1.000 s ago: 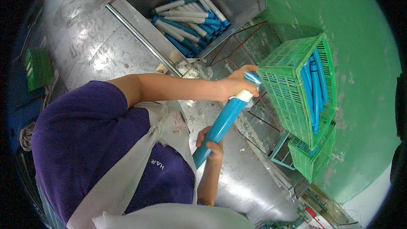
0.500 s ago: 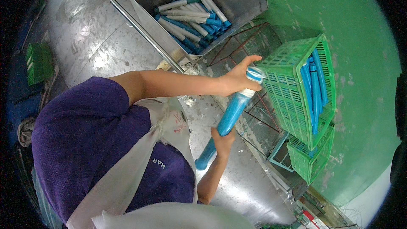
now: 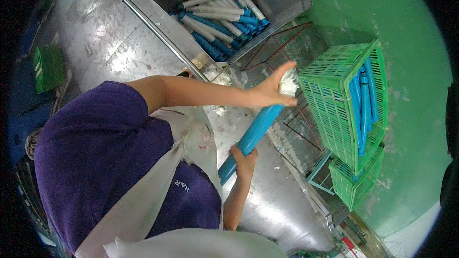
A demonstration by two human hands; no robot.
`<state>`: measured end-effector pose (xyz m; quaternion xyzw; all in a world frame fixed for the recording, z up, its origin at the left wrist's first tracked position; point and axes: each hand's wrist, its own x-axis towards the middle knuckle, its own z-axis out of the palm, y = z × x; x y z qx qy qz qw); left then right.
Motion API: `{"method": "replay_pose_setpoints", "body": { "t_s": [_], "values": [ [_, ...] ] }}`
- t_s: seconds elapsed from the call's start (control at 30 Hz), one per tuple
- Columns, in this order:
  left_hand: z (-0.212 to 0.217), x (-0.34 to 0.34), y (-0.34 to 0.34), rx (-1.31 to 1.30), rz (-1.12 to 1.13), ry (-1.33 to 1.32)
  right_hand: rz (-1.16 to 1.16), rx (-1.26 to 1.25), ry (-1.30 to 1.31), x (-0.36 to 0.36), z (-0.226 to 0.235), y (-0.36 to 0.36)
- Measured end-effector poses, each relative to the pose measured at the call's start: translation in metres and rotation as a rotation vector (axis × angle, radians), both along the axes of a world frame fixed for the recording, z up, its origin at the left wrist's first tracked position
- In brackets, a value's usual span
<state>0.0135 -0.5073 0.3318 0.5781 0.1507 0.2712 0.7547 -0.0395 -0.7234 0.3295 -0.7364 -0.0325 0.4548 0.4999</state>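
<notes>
Moved low end of blue tube [image 3: 258, 129] toward apron [image 3: 193, 136]

Gripping it with right hand [image 3: 245, 160], spreading left hand [image 3: 269, 91] wide around white strings [image 3: 289, 84] by left edge of green crate [image 3: 330, 114]. Seems busy with stringy end; next calls for steady holding

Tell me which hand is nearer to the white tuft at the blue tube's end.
Left. The left hand is right beside the white tuft, thumb and fingers spread around it; the right hand grips the blue tube farther down.
</notes>
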Motion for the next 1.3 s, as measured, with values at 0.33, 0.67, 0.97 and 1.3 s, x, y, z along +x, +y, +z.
{"method": "replay_pose_setpoints", "body": {
  "t_s": [0.33,0.67,0.97,1.3],
  "values": [
    [-0.083,0.057,0.051,-0.549,-0.206,0.182,0.152,-0.502,-0.179,0.039,0.038,-0.023],
    [-0.148,0.033,0.158,0.564,-0.272,0.0,0.456,-1.19,-1.885,0.311,0.195,0.001],
    [-0.515,0.004,0.255,1.358,-0.942,1.057,0.369,-0.997,-1.474,0.209,0.035,0.1],
    [-0.57,-0.011,0.244,1.061,-0.648,0.943,0.093,-0.596,-1.015,0.104,-0.025,0.06]
  ]
}}
